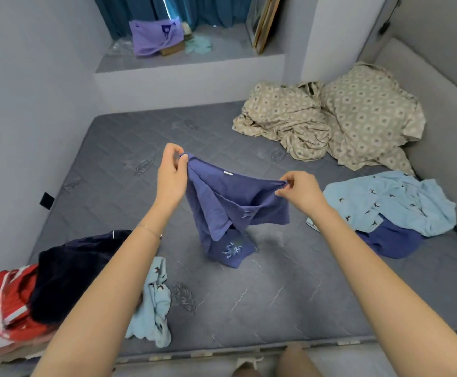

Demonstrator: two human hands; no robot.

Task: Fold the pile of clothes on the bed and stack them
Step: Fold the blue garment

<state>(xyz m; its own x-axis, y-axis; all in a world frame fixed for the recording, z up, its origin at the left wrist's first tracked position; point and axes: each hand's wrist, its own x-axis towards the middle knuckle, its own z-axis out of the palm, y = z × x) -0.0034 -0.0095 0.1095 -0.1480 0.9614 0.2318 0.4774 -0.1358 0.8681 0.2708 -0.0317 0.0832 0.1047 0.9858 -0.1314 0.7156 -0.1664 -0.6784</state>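
Note:
A blue-purple garment with pale embroidery hangs over the middle of the grey mattress, its lower end touching the bed. My left hand pinches its upper left corner. My right hand pinches its upper right edge. At the left edge lies a pile of clothes: a red piece, a dark navy piece and a light blue printed piece. On the right lies a light blue printed garment over a dark blue one.
Crumpled beige patterned bedding fills the far right corner of the bed. Grey walls close in on the left and right. A window ledge behind the bed holds a purple bag, a box and a leaning frame.

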